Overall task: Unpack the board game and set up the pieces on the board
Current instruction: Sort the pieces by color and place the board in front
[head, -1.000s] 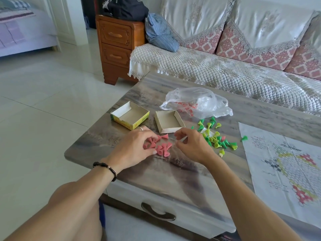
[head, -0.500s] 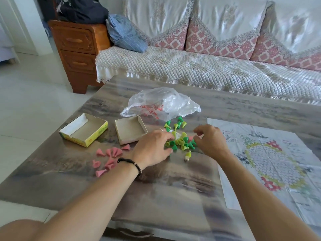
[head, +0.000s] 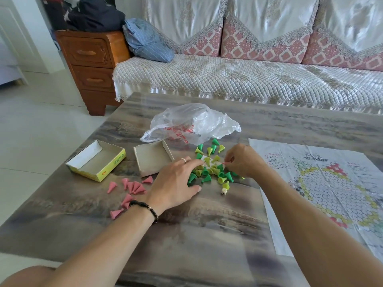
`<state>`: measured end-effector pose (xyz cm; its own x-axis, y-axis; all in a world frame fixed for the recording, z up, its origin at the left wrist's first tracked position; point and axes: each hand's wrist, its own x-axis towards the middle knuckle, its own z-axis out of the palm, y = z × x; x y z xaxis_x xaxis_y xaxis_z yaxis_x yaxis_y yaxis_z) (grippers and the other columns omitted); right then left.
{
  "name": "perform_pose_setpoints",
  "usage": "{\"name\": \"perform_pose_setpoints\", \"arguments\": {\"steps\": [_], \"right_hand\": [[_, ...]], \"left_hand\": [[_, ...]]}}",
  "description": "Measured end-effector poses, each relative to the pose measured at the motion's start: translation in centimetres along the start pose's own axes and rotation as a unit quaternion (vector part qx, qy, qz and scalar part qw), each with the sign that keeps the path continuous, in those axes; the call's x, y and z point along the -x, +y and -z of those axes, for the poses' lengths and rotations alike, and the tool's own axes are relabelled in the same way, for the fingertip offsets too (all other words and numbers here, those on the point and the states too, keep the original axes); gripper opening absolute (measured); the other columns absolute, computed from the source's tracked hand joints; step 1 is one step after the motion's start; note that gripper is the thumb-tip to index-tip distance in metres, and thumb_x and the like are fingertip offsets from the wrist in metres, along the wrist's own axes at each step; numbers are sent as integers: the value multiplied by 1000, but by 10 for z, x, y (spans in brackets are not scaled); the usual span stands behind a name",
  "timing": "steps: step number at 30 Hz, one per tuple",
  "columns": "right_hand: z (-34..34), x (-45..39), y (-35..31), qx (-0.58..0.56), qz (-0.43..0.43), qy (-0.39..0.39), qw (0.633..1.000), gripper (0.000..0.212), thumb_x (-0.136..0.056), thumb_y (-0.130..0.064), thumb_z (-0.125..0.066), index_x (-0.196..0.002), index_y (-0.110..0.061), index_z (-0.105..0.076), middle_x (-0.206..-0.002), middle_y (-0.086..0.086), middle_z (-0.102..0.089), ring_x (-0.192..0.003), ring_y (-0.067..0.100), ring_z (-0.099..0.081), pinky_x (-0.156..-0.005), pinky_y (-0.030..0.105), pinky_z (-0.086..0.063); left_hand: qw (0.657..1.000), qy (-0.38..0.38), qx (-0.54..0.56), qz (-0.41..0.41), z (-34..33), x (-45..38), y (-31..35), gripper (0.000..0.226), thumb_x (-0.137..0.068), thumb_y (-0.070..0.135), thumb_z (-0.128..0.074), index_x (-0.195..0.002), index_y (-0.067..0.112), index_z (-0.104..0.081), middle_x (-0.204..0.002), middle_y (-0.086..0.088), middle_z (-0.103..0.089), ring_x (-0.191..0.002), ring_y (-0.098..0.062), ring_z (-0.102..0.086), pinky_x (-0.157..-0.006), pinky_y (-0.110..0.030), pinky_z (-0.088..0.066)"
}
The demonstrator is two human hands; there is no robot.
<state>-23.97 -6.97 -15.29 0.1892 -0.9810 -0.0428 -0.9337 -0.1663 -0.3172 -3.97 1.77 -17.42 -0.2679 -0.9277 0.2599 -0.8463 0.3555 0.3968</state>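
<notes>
A pile of green and yellow cone pieces [head: 213, 168] lies in the middle of the table. My left hand [head: 176, 181] rests flat on its left side with the fingers spread and nothing held. At the pile's right edge, my right hand [head: 242, 160] pinches a small pink piece [head: 224, 163] between thumb and fingertips. Several pink cone pieces [head: 132, 187] lie apart to the left, near my left wrist. A small white die [head: 223, 191] sits just in front of the pile. The paper game board [head: 331, 183] is spread flat on the right.
Two open box halves, a yellow one [head: 97, 160] and a grey one [head: 153, 157], stand left of the pile. A crumpled plastic bag [head: 190, 123] lies behind it. A sofa [head: 248, 79] and a wooden cabinet [head: 91, 65] stand beyond the table [head: 207, 235].
Both hands left the pink pieces and moved right to the green and yellow pile. My right hand now pinches a pink piece there. The view has swung right.
</notes>
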Motion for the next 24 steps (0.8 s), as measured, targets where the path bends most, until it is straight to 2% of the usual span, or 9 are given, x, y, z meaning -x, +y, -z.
{"name": "perform_pose_setpoints", "arguments": {"steps": [2, 4, 7, 11, 14, 16, 18, 21, 24], "right_hand": [[0, 7, -5, -10, -14, 56, 998, 14, -77, -13, -60, -85, -19, -69, -86, 3, -71, -86, 25, -63, -81, 42, -54], [1, 17, -13, -51, 9, 111, 993, 16, -75, -10, -58, -84, -18, -68, -81, 0, -69, -82, 25, -63, -77, 40, -53], [-3, 38, -37, -115, 77, 124, 983, 14, -77, -10, -59, -86, -14, -69, -79, -5, -67, -76, 17, -62, -70, 31, -52], [-24, 64, -76, -163, 134, 144, 967, 5, -80, -16, -65, -82, -19, -69, -81, -6, -62, -67, 10, -54, -65, 22, -40], [-45, 79, -102, -190, 154, 99, 965, 4, -78, -17, -66, -79, -19, -70, -74, -5, -65, -61, 6, -51, -60, 17, -40], [-58, 84, -115, -179, 163, 59, 968, 6, -79, -19, -64, -81, -20, -70, -76, -6, -67, -65, 8, -55, -64, 21, -46], [-68, 85, -122, -156, 163, 41, 973, 9, -79, -18, -62, -84, -18, -70, -85, -2, -69, -77, 18, -61, -72, 31, -50], [-73, 85, -129, -137, 143, 46, 979, 16, -82, -14, -61, -95, -13, -71, -98, 7, -68, -89, 24, -62, -79, 31, -48], [-72, 82, -141, -139, 157, 22, 978, 26, -78, -6, -56, -100, -8, -69, -99, 12, -67, -89, 28, -62, -80, 34, -48]], "left_hand": [[1000, 7, 7, 1, 5, 6, -4, 64, -79, 35, -70, -137, 27, -43, -125, 6, -51, -114, -14, -49, -90, -27, -42], [1000, 14, 12, 15, 14, 14, -9, 67, -79, 38, -70, -138, 27, -42, -129, 6, -49, -119, -12, -46, -92, -26, -41], [999, 12, 1, 37, 25, 31, -21, 63, -80, 43, -67, -136, 24, -45, -126, 5, -52, -120, -15, -46, -96, -34, -42], [997, -1, -45, 68, 38, 54, -40, 57, -79, 48, -61, -130, 23, -54, -128, 8, -54, -117, -15, -50, -93, -29, -38], [996, 9, -67, 64, 47, 68, -52, 55, -76, 58, -53, -118, 23, -61, -111, 12, -61, -100, -10, -57, -90, -26, -41], [995, 5, -77, 66, 50, 75, -62, 55, -74, 68, -48, -109, 29, -63, -104, 17, -62, -99, -7, -57, -93, -29, -41], [995, -10, -76, 68, 53, 81, -71, 62, -71, 76, -46, -116, 35, -60, -114, 19, -59, -112, -7, -53, -100, -35, -37], [996, -8, -68, 64, 59, 92, -79, 75, -69, 78, -43, -128, 32, -54, -127, 15, -55, -122, -9, -46, -105, -33, -31], [995, 15, -60, 76, 69, 105, -83, 84, -68, 80, -43, -133, 28, -50, -133, 12, -50, -125, -10, -40, -108, -29, -26]]}}
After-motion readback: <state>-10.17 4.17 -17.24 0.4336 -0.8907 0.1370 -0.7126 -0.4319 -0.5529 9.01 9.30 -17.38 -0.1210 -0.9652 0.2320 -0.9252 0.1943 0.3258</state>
